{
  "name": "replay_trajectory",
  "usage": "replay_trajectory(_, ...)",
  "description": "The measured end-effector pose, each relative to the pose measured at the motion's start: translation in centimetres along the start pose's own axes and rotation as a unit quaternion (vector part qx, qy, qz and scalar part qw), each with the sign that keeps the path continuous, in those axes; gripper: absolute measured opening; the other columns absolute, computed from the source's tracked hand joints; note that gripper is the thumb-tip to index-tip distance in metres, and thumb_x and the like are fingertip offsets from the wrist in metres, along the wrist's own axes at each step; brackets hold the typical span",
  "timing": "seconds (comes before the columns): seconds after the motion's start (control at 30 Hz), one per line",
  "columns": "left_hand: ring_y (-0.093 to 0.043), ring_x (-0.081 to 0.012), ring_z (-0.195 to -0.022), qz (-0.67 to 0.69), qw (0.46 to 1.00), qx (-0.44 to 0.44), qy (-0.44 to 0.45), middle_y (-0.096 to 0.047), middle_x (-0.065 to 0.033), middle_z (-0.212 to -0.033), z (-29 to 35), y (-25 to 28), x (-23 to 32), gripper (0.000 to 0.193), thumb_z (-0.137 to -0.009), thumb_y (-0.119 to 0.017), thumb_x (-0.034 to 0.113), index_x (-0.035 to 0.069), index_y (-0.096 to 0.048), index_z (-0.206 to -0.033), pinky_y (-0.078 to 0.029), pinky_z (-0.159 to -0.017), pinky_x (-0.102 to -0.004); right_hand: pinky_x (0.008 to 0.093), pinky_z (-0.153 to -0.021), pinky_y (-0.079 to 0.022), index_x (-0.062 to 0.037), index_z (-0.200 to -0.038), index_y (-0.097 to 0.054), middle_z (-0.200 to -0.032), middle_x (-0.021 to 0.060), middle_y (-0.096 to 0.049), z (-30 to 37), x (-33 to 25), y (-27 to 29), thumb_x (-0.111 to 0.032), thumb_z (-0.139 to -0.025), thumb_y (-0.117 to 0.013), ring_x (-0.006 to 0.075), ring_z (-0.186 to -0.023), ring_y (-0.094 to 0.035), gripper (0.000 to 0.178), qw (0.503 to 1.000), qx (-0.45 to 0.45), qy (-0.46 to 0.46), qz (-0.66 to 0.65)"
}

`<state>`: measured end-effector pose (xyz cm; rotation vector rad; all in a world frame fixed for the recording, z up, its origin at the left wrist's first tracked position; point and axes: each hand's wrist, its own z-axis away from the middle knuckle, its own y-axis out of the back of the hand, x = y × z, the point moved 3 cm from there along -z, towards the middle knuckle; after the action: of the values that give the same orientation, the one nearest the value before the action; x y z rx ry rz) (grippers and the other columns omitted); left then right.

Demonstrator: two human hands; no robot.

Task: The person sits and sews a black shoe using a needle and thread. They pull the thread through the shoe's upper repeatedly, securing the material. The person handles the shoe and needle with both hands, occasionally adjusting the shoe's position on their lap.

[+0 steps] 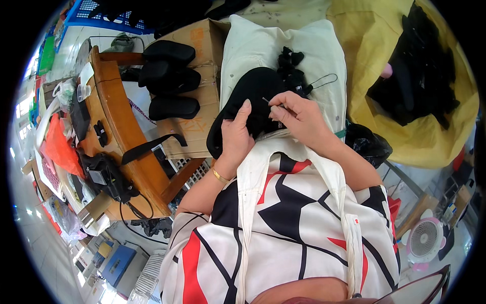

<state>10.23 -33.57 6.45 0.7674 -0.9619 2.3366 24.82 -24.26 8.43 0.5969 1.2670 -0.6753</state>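
One black padded piece [256, 83] rests over the near left of the white cushion [288, 36], gripped by the left hand [238, 134] while the right hand [299, 115] pinches a thin tool [266, 100] over it, apparently fine handwork, the next move calling for a steady hold

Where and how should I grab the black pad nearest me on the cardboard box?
Take the black pad by its rounded right end, probably coming from the right: that end is unobstructed, while another pad lies close on its far side.
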Motion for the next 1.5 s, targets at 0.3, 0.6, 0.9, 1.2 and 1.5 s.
replay_trajectory(0.3,-0.067,-0.0136,-0.096,0.051,0.999,0.016,-0.007,-0.071,-0.0060,-0.109,-0.1,-0.4,0.0,0.026,-0.092,-0.070,0.011,-0.001,-0.067,-0.115,-0.053,-0.087,-0.0277,0.0312,-0.058,-0.048,-0.0019,-0.098,-0.064,-0.070,0.0117,-0.064,-1.1,-0.7,-0.8,-0.011,-0.090,-0.061,0.0193,-0.056,-0.059,0.012,0.992,-0.052,-0.046,0.109)
replay_trajectory(0.6,-0.066,-0.0120,-0.092,0.042,0.999,0.013,0.001,-0.071,-0.0046,-0.105,-0.1,-0.3,0.1,0.023,-0.093,-0.070,0.011,0.000,-0.068,-0.112,-0.052,-0.083,-0.0263,0.0312,-0.058,-0.048,-0.0006,-0.097,-0.064,-0.070,0.0126,-0.064,-1.2,-0.8,-0.8,-0.008,-0.086,-0.061,0.0196,-0.058,-0.060,0.014,0.992,-0.050,-0.031,0.116)
replay_trajectory(0.9,-0.066,-0.0121,-0.090,0.038,0.999,0.025,0.015,-0.071,-0.0047,-0.104,0.1,-0.3,0.3,0.023,-0.092,-0.070,0.013,-0.001,-0.068,-0.111,-0.053,-0.081,-0.0263,0.0312,-0.058,-0.047,0.0009,-0.097,-0.065,-0.068,0.0125,-0.064,-1.3,-0.7,-0.7,-0.009,-0.086,-0.061,0.0185,-0.057,-0.059,0.015,0.992,-0.059,-0.044,0.099)
replay_trajectory(1.2,-0.066,-0.0123,-0.091,0.045,0.999,0.016,0.014,-0.071,-0.0052,-0.103,0.0,-0.2,0.1,0.022,-0.093,-0.070,0.012,0.000,-0.068,-0.111,-0.053,-0.081,-0.0265,0.0310,-0.058,-0.047,0.0013,-0.097,-0.065,-0.067,0.0117,-0.063,-1.4,-0.7,-0.6,-0.010,-0.087,-0.061,0.0183,-0.057,-0.058,0.016,0.991,-0.062,-0.047,0.105)
replay_trajectory(1.5,-0.066,-0.0114,-0.091,-0.020,1.000,0.011,-0.021,-0.071,-0.0042,-0.102,0.3,-0.6,0.2,0.021,-0.093,-0.070,0.015,-0.001,-0.070,-0.106,-0.052,-0.084,-0.0260,0.0324,-0.062,-0.049,-0.0009,-0.098,-0.061,-0.074,0.0130,-0.064,-1.5,0.0,-0.9,-0.010,-0.092,-0.058,0.0223,-0.062,-0.060,0.011,0.994,-0.055,-0.032,0.092)
